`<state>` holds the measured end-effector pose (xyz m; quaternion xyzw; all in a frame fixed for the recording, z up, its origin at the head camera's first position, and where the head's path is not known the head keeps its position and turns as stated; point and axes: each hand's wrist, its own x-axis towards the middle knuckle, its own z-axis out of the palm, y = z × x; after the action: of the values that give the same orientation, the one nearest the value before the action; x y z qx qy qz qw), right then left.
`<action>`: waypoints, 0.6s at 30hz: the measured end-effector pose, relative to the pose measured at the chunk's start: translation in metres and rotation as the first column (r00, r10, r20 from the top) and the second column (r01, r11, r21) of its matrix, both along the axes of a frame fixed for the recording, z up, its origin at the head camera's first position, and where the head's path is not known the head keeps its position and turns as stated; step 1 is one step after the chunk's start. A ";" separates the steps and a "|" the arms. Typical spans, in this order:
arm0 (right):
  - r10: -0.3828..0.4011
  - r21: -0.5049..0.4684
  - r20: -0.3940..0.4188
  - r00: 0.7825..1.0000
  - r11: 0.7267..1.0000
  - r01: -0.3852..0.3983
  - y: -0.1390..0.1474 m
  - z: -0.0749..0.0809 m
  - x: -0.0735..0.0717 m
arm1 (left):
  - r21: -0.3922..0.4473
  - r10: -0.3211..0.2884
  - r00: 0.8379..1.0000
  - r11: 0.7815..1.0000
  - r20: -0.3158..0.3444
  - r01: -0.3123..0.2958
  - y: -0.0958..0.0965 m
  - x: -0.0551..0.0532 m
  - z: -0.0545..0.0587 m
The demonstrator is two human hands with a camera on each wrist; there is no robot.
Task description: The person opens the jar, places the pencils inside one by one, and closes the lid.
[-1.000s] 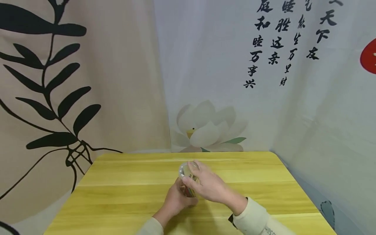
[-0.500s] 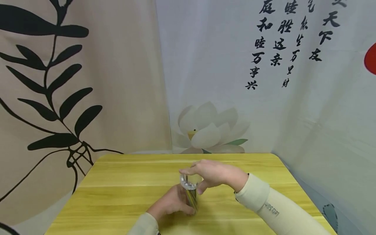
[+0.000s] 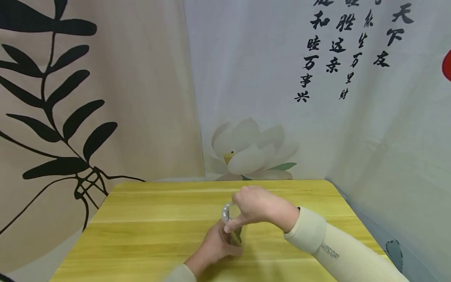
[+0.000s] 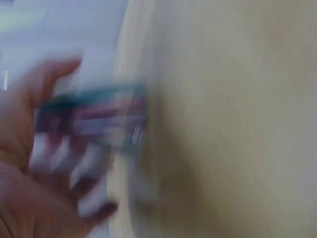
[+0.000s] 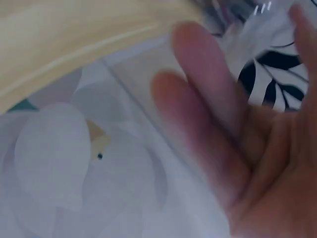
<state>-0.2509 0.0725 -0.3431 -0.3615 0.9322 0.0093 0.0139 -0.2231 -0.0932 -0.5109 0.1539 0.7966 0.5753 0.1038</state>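
Observation:
A clear jar (image 3: 237, 237) with a pale, see-through lid (image 3: 225, 214) is held upright, slightly tilted, above the middle of the table. Slim coloured sticks show inside it; their kind is too blurred to tell. My left hand (image 3: 217, 243) grips the jar's body from the left, the thumb low on its near side. My right hand (image 3: 260, 205) pinches the lid between thumb and fingers, covering part of it. In the left wrist view the jar (image 4: 99, 115) is smeared by motion. In the right wrist view, two fingers (image 5: 198, 111) stick out beside the jar.
A yellow wood-grain table (image 3: 148, 219) lies under both hands. Behind it hangs a pale curtain (image 3: 246, 78) printed with a lotus, dark leaves and lettering. Bluish cloth (image 3: 378, 235) borders the table's right side.
Half a second ago my right fingers were spread loosely over the lid; now they pinch it, with the wrist turned. The jar has shifted slightly right and up in my left hand.

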 end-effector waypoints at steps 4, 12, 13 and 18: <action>-0.135 -0.029 -0.147 0.980 0.991 0.132 -0.008 -0.012 0.013 | -0.042 0.196 0.979 0.979 -0.049 -0.198 0.017 0.012 -0.002; -0.024 -0.216 0.141 0.990 0.975 0.054 0.022 -0.011 0.003 | 0.038 -0.049 0.999 0.998 -0.006 0.050 -0.003 -0.001 -0.005; 0.042 -0.283 0.211 0.977 0.959 0.020 0.028 -0.014 -0.003 | 0.071 -0.103 0.995 0.992 0.013 0.102 -0.008 -0.003 -0.005; 0.388 -0.607 0.450 0.805 0.794 -0.044 0.035 -0.051 -0.024 | 0.139 -0.233 0.970 0.965 0.064 0.222 -0.021 -0.009 -0.008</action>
<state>-0.2751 0.1070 -0.3940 -0.4444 0.7963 -0.3720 0.1729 -0.2324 -0.1142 -0.5187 0.2279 0.7293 0.6164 0.1903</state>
